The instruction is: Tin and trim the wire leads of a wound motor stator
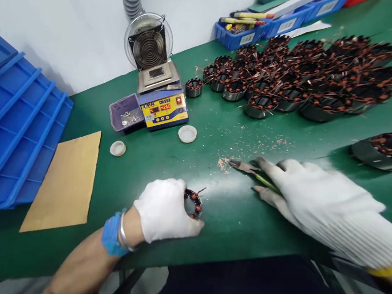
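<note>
Two gloved hands rest low on the green bench (219,135). Left hand (164,210) lies knuckles-up, fingers curled closed around one wound stator (193,203), which sits at the fingertips against the bench edge. Right hand (315,196) is extended flat, fingers closed on one pair of green-handled cutters (252,171), blades pointing beyond the fingertips toward copper clippings (223,163). Two white caps (187,134) lie farther out; the stator pile (309,80) is too dense to count.

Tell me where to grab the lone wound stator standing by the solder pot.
Take the stator by its smooth metal outer wall, coming from above with fingers on opposite sides. It stands flat with its copper windings facing up, so probably keep off those. The side toward the solder pot is tighter.
</note>
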Demonstrator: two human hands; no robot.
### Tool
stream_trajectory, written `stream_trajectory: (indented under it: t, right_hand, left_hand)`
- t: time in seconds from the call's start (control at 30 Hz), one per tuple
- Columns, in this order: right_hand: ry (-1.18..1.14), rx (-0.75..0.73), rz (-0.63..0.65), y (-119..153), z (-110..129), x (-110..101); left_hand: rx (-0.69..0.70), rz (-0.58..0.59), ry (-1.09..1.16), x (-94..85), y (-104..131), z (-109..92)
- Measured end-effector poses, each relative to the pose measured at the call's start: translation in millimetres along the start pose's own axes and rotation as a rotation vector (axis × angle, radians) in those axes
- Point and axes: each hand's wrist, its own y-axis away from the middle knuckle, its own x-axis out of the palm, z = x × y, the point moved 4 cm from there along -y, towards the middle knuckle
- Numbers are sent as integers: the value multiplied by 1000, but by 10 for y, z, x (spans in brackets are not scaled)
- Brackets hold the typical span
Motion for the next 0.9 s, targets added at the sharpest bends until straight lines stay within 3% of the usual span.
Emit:
stream_trajectory:
  t: [0.07, 0.23, 0.33, 0.47, 0.67, 0.77, 0.9]
  right_hand:
    - [56, -68, -30, -49, 110, -37]
    - [-416, -277, -173, -63, 699, -55]
    - [-523, -289, -185, -104, 837, -58]
    - [-545, -239, -231, -209, 705, -179]
    - [-541, 71, -200, -659, 328, -213]
    - [-498, 173, -179, -1013, 218, -157]
    - [-431, 168, -123, -1407, 218, -84]
  left_hand:
    - [49, -17, 128, 25, -36, -47]
    - [222, -240, 393, 24, -24, -208]
    - [257, -298, 481, 66, 23, -168]
    - [236, -256, 475, 81, 5, 27]
    - [343, -502, 688, -20, -353, 368]
    - [332, -596, 821, 89, -614, 542]
    - [251, -625, 932, 243, -833, 697]
